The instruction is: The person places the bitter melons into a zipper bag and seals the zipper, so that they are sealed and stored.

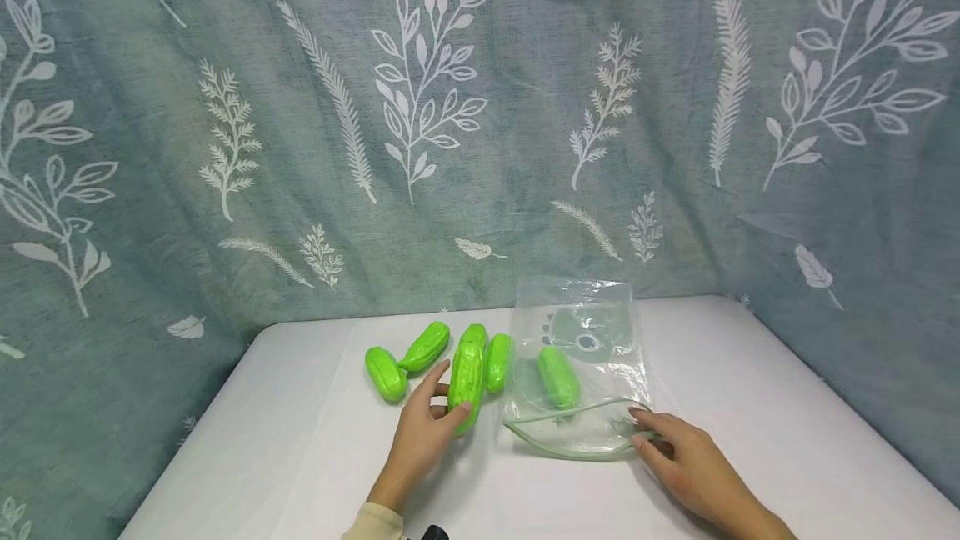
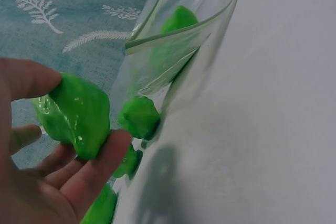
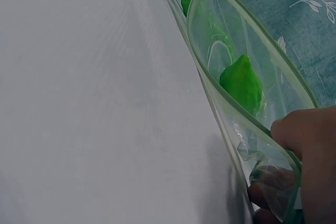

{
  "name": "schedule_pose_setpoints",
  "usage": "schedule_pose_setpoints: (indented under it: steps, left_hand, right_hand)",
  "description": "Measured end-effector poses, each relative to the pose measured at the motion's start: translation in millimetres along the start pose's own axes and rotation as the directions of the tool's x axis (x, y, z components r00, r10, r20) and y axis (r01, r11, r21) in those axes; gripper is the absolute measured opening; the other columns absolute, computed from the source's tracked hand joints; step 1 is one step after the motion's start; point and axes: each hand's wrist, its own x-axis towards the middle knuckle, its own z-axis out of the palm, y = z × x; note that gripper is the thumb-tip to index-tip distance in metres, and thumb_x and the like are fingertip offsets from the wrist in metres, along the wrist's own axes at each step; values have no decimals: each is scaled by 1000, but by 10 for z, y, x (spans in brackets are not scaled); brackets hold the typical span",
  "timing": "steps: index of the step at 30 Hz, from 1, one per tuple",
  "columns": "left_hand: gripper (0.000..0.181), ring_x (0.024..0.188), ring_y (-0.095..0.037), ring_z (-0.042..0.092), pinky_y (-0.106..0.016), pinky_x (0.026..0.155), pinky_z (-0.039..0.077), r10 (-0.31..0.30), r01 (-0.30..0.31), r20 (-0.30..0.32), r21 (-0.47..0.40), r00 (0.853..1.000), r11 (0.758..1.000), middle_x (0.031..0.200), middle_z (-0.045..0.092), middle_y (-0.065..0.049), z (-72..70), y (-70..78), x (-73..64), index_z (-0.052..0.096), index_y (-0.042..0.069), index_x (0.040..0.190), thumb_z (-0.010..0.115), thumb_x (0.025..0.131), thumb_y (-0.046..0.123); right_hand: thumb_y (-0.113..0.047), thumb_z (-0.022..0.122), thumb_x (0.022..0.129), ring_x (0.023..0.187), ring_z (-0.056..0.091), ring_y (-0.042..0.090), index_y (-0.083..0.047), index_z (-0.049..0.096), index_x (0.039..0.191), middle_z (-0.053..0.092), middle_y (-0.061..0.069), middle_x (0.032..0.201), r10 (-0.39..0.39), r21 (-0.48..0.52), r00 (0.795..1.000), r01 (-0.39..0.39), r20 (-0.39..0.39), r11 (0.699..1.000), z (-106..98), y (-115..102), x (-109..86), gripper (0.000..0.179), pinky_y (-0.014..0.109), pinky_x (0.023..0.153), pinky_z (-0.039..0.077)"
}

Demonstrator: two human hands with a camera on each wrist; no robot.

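My left hand (image 1: 426,432) grips a glossy, ridged green toy cucumber (image 1: 468,373) between thumb and fingers. In the left wrist view this toy cucumber (image 2: 79,114) is raised above the table, its pointed end towards the camera. My right hand (image 1: 686,461) pinches the right end of the green-edged mouth of a clear zip bag (image 1: 536,436). The mouth gapes towards me, and the bag lies on the table. Inside it is another toy cucumber (image 1: 558,377), also visible through the opening in the right wrist view.
Three more toy cucumbers lie on the white table (image 1: 300,440): one (image 1: 498,363) between the held one and the bag, two (image 1: 386,374) further left. A pale green printed picture with an eye (image 1: 589,342) shows on the bag. A leaf-patterned curtain (image 1: 525,190) hangs behind the table.
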Motion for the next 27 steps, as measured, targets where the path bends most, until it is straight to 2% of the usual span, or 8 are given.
schedule_pose_setpoints:
  steps: [3,8,15,19,24,27]
  left_hand:
    - [70,95,-22,66,-29,71,58,18,-18,25,-20,1000,1000,125,53,-15,44,11,-18,39,18,154,70,92,24]
    - [65,98,-23,65,-27,71,58,31,-31,-10,-44,999,999,129,49,-14,77,30,-49,42,20,153,68,93,22]
    - [64,106,-23,62,-28,76,57,15,-16,-5,-143,1000,990,141,49,-12,92,15,-86,40,22,154,66,95,20]
    - [63,110,-24,62,-29,79,57,18,-18,0,-189,1000,982,142,50,-14,110,13,-97,38,26,154,63,97,19]
    - [61,105,-22,63,-32,78,58,23,-22,2,-197,1000,980,136,53,-16,122,59,-122,37,34,154,60,99,18]
    - [60,100,-22,62,-34,78,58,32,-29,12,-198,999,980,135,53,-16,138,81,-117,38,32,155,59,100,19]
  right_hand:
    - [-28,68,97,108,66,23,-9,65,132,68,1,121,-4,5,1000,4,-15,1000,-3,21,-20,40,34,82,57]
    - [-29,67,98,105,66,22,-8,65,133,68,2,121,-10,13,1000,10,-1,1000,13,24,-24,41,32,81,57]
    - [-30,65,98,105,67,23,-8,65,133,69,2,121,-17,0,1000,17,7,1000,-13,12,-19,41,34,81,57]
    - [-30,65,98,106,67,23,-8,64,133,68,3,121,-7,14,1000,7,16,1000,-21,18,-22,41,34,81,57]
    - [-30,66,98,107,67,22,-7,64,133,69,2,121,-6,29,1000,5,15,1000,-8,18,-22,41,34,82,57]
    - [-30,66,98,103,67,20,-8,65,132,69,0,118,-8,4,1000,8,5,1000,-17,10,-27,41,34,81,57]
